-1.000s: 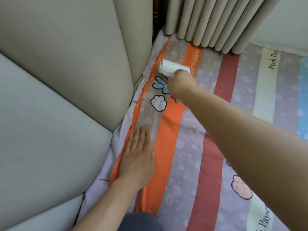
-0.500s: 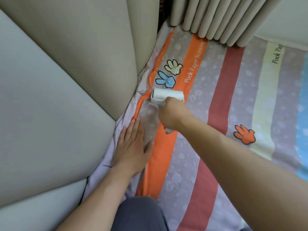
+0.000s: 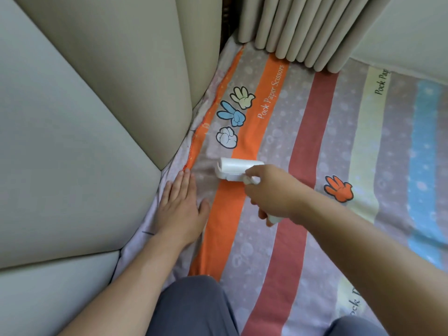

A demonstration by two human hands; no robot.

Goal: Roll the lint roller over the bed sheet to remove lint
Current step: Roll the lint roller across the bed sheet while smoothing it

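One lint roller (image 3: 238, 169) lies crosswise on the bed sheet (image 3: 300, 132), handle nearward.

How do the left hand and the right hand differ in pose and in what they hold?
The left hand lies flat on the bed sheet, fingers straight; the right hand is curled around the lint roller handle. The left hand holds nothing; the right hand keeps the roller on the sheet. Both are bare.
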